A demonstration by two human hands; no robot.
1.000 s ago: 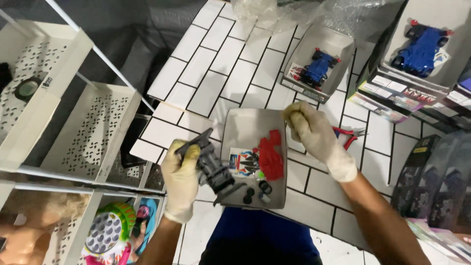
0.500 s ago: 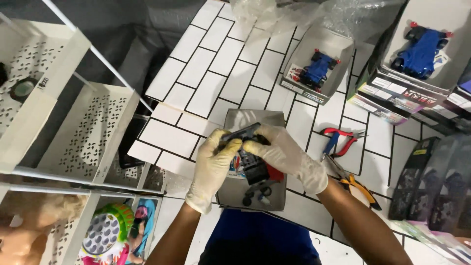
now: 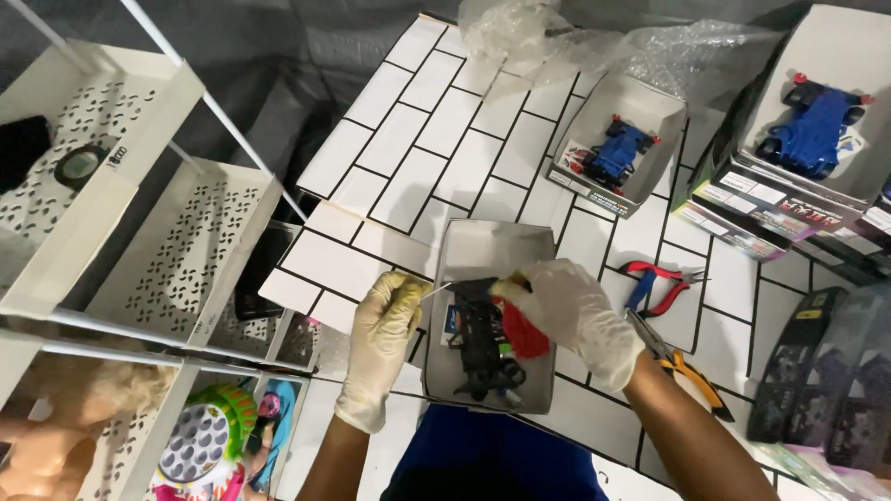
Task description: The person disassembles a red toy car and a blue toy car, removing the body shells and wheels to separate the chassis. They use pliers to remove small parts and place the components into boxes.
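Observation:
Both my hands wear pale rubber gloves and work over an open grey cardboard box (image 3: 484, 243) on the white tiled table. My left hand (image 3: 385, 320) pinches a thin white stick whose tip touches the black toy car chassis (image 3: 483, 348) lying in the box. My right hand (image 3: 566, 311) grips the top of that chassis from the right. A red plastic body part (image 3: 525, 340) lies in the box just under my right palm. Small dark wheels sit at the box's near end.
Red-handled pliers (image 3: 654, 283) and orange-handled cutters (image 3: 691, 376) lie right of the box. Two boxes with blue toy cars (image 3: 617, 153) (image 3: 812, 130) stand at the back right, with crumpled plastic wrap (image 3: 557, 37) behind. A white perforated shelf rack (image 3: 139, 232) stands at the left.
The black chassis went from my left hand down into the box. My right hand came over and gripped it. My left hand now holds only the thin stick against it.

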